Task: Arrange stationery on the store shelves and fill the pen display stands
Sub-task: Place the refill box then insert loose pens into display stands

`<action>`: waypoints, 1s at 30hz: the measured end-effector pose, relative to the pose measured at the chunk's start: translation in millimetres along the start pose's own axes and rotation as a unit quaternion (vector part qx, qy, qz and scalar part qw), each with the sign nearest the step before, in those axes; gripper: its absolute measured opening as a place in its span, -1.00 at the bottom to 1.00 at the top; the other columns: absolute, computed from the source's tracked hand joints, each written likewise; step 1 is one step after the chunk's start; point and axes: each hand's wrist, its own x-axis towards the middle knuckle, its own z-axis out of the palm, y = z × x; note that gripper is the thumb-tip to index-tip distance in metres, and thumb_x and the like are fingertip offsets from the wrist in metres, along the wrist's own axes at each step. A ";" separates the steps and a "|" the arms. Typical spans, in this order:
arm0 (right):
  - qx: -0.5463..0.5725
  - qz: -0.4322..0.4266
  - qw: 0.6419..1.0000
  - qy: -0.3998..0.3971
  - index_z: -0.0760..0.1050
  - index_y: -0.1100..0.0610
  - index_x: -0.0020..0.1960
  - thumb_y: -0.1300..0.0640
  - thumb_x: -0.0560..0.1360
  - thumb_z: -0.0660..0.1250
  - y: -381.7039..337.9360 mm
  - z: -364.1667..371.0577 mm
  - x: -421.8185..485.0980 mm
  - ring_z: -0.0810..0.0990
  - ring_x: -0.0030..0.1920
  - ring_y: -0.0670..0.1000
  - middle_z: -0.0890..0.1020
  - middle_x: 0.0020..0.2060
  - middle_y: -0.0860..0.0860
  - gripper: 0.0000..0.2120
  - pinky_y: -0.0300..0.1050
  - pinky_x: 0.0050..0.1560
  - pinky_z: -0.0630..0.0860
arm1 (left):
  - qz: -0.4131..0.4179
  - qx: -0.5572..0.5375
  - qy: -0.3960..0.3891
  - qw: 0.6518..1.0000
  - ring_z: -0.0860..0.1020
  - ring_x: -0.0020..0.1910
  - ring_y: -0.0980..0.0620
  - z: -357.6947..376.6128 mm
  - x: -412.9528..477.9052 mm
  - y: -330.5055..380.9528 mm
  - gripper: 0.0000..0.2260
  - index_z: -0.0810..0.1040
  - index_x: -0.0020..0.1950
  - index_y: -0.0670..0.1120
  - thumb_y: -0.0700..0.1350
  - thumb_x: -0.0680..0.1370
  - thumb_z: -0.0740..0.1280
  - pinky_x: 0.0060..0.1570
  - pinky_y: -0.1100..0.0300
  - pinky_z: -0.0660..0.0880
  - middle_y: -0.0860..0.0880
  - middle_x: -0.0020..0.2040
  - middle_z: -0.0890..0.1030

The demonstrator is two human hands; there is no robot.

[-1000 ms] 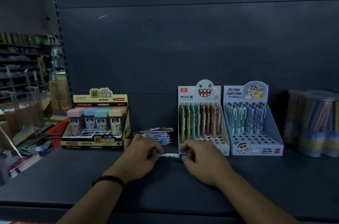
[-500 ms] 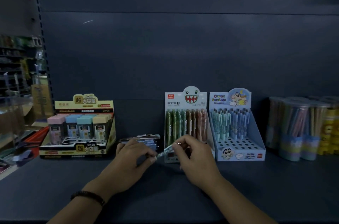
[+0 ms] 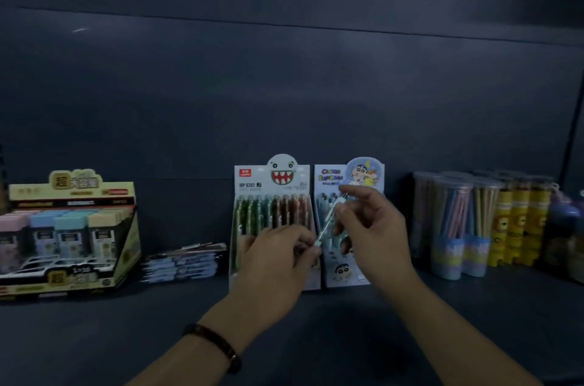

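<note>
Pen point(image 3: 327, 222) held tilted in the air, in front of the gap between monster stand point(image 3: 252, 184) and cartoon stand point(image 3: 328, 178). Left hand point(image 3: 278, 259) pinches its lower end, right hand point(image 3: 373, 233) pinches the upper end. Loose pens point(image 3: 186, 262) lie stacked left of the stands, pencil tubs point(image 3: 455, 221) to the right, all on the shelf point(image 3: 442, 322).

Dim, blue-grey cast throughout. Back panel point(image 3: 284, 85) darkest at 12 and 1 o'clock; small glint point(image 3: 80, 29) at 10 o'clock. White stand point(image 3: 252, 186) at centre brightest, colours muted. Left hand point(image 3: 278, 256), right hand point(image 3: 373, 227), pen point(image 3: 328, 221) soft with motion blur. Panel seam point(image 3: 284, 25) bows toward edges. Yellow box point(image 3: 72, 192) at 9 o'clock smeared.
</note>
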 end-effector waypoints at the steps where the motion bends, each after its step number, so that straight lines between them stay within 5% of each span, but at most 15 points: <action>1: -0.010 -0.007 1.000 0.003 0.63 -0.02 0.20 0.26 0.64 0.40 2.8 -8.5 5.8 0.66 -0.21 0.24 0.66 -0.17 0.16 -0.77 0.20 -0.29 0.64 | -0.004 -0.018 0.000 1.000 0.54 -0.07 0.33 9.7 6.7 3.8 -0.93 0.55 -0.01 0.24 0.19 0.62 0.32 0.18 0.03 0.40 0.31 -0.14 0.62; 5: -0.060 -0.039 0.997 0.041 0.62 -0.04 0.20 0.20 0.64 0.40 19.4 -35.0 31.3 0.66 -0.21 0.22 0.66 -0.23 0.11 -0.80 0.29 -0.25 0.64 | 0.008 -0.019 -0.004 1.000 0.54 -0.01 0.28 41.9 17.8 12.1 -0.85 0.51 0.16 0.27 0.21 0.61 0.32 0.20 0.00 0.49 0.29 -0.04 0.59; 10: -0.168 -0.095 0.977 0.087 0.60 -0.11 0.24 0.05 0.65 0.41 45.5 -53.0 58.8 0.66 -0.21 -0.05 0.65 -0.25 -0.07 -0.82 0.02 -0.13 0.62 | 0.061 0.104 -0.052 0.991 0.39 0.25 0.12 66.1 12.2 11.0 -0.68 0.51 0.39 0.22 0.20 0.65 0.27 0.26 0.09 0.29 0.27 0.24 0.52; 16: -0.202 -0.147 0.962 0.108 0.63 -0.08 0.23 0.11 0.62 0.45 67.5 -50.4 61.4 0.64 -0.20 -0.08 0.64 -0.25 -0.15 -0.79 -0.15 -0.09 0.58 | 0.079 0.135 -0.069 0.985 0.39 0.09 0.11 75.1 5.7 6.2 -0.76 0.59 0.29 0.25 0.06 0.64 0.32 0.04 0.11 0.26 0.28 0.13 0.60; 30: -0.255 -0.180 0.947 0.079 0.66 0.01 0.24 0.11 0.59 0.49 68.3 -47.3 60.0 0.67 -0.20 -0.16 0.65 -0.26 -0.19 -0.77 -0.32 -0.12 0.57 | 0.055 0.117 -0.081 0.988 0.36 0.11 0.12 72.6 3.3 10.8 -0.70 0.58 0.30 0.24 0.03 0.58 0.34 0.08 0.11 0.22 0.29 0.13 0.58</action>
